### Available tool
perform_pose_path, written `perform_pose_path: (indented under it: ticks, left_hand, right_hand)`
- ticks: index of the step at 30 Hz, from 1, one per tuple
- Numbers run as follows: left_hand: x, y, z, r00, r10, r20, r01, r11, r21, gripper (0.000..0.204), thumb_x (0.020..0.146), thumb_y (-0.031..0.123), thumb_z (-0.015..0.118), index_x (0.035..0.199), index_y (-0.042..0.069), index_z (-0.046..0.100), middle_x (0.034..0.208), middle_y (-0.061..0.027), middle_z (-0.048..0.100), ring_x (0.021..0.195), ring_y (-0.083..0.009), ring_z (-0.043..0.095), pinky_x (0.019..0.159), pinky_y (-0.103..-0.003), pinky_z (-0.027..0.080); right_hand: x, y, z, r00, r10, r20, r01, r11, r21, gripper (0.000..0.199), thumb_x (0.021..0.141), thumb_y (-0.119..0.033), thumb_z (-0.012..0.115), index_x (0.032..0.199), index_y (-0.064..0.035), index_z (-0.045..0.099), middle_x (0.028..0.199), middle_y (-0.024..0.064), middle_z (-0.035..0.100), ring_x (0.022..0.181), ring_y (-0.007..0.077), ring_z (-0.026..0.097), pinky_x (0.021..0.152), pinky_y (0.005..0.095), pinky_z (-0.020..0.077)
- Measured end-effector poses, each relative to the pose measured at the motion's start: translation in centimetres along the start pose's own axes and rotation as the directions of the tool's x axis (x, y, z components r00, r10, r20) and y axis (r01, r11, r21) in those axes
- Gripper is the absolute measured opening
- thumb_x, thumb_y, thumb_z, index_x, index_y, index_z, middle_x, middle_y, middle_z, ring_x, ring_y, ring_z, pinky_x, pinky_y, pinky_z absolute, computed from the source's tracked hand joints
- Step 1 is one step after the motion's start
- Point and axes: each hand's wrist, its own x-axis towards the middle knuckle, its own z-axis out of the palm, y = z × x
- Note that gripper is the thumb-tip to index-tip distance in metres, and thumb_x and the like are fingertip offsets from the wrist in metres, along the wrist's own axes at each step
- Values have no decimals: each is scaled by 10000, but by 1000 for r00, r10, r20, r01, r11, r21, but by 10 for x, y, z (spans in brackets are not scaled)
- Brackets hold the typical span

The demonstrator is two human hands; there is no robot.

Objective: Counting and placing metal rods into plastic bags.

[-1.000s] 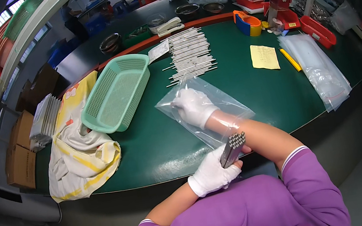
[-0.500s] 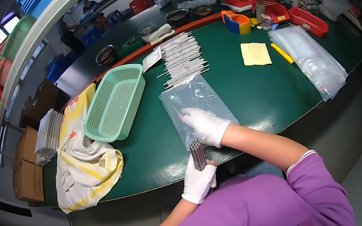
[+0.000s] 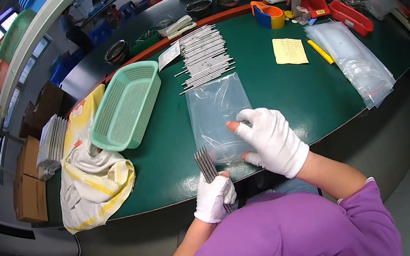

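My left hand [image 3: 214, 198], in a white glove, grips a bundle of thin grey metal rods [image 3: 205, 164] that point up and away at the table's near edge. My right hand [image 3: 270, 140], also gloved, rests on the near open end of a clear plastic bag [image 3: 217, 112] lying flat on the green table [image 3: 286, 92]. The rod tips sit just left of the bag's mouth. Farther back lies a row of several more grey rods [image 3: 205, 56].
A mint green mesh basket [image 3: 126, 106] stands to the left, beside a yellow and white cloth [image 3: 92, 174]. A stack of clear bags [image 3: 353, 57], a yellow note [image 3: 290, 51] and a yellow pen [image 3: 320, 51] lie right. Coloured bins and tools stand at the back.
My left hand brought the rod bundle from my right forearm to the bag's mouth. My right hand drew back from the bag's middle to its near end.
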Motion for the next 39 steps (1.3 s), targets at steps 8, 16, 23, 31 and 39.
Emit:
perform_pose_path:
  ticks: [8,16,23,31,39]
  left_hand:
    - [-6,12,12,980,-129,151,97,974,206,627,838,32,540,1388,152,264,525,2,364,368,-114,379,364,-266,323]
    - [16,10,-8,901,-270,339,424,713,-559,196,944,176,418,763,117,461,485,49,288,417,-62,307,428,-223,300]
    - [35,8,17,976,-123,-182,23,881,-472,131,940,190,488,874,80,516,694,-24,537,574,-140,517,565,-274,481]
    - [76,4,4,962,-15,-271,-157,783,-602,164,948,181,490,1049,56,526,961,-87,581,838,-225,588,701,-380,524]
    - [79,13,12,909,118,-401,-270,898,-347,306,901,303,540,1059,41,523,1010,-115,581,905,-269,573,788,-418,480]
  right_hand:
    - [12,-5,27,937,305,172,-311,950,12,159,842,-177,547,963,-84,587,762,115,596,692,311,616,607,405,499]
    - [3,-21,27,985,57,163,-80,987,141,182,832,-175,552,987,-84,575,751,96,570,663,292,603,549,396,488]
    - [-11,-33,29,950,104,295,-140,985,104,95,808,-146,545,841,-57,543,739,123,565,687,309,605,575,418,497]
    - [-2,-38,18,932,208,296,-219,976,4,83,777,-114,551,788,-34,531,809,138,575,770,324,600,642,423,502]
    - [-9,-24,38,982,146,120,-184,886,426,256,766,-197,630,901,-4,529,900,153,563,830,339,584,749,405,490]
